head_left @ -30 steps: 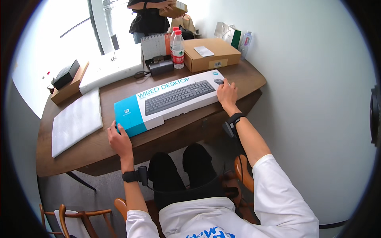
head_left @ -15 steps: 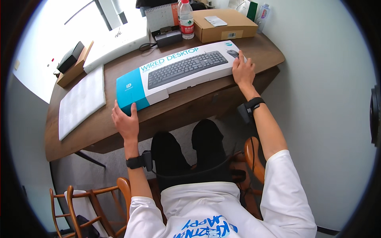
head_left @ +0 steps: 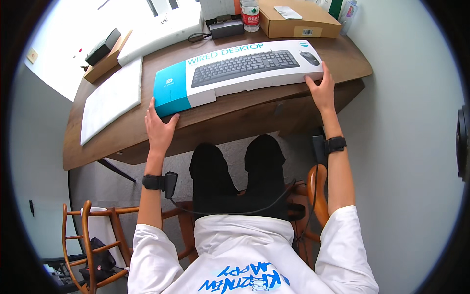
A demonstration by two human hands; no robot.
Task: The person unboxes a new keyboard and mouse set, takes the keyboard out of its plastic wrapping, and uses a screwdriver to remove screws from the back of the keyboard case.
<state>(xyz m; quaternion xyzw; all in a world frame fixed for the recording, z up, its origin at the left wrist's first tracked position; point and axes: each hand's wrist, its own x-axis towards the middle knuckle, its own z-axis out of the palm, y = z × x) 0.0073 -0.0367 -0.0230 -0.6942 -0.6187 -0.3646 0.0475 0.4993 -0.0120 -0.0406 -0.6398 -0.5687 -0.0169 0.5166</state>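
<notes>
A long white and blue box (head_left: 235, 73) printed with a keyboard and mouse lies flat on the brown wooden table (head_left: 127, 142). My left hand (head_left: 159, 125) grips the box's blue left end at its near corner. My right hand (head_left: 320, 88) holds the white right end, fingers on the near edge. Both wrists wear black bands. My legs in dark trousers show under the table's front edge.
Behind the box stand a brown cardboard carton (head_left: 298, 22), a plastic bottle (head_left: 250, 9) and a black adapter (head_left: 226, 28). Two white foam slabs (head_left: 110, 100) and a small wooden tray (head_left: 105, 61) lie at the left. A wooden chair (head_left: 93, 230) stands at lower left.
The box has come closer to the table's front edge with both hands at its ends, and the view has tilted further down toward my lap.
</notes>
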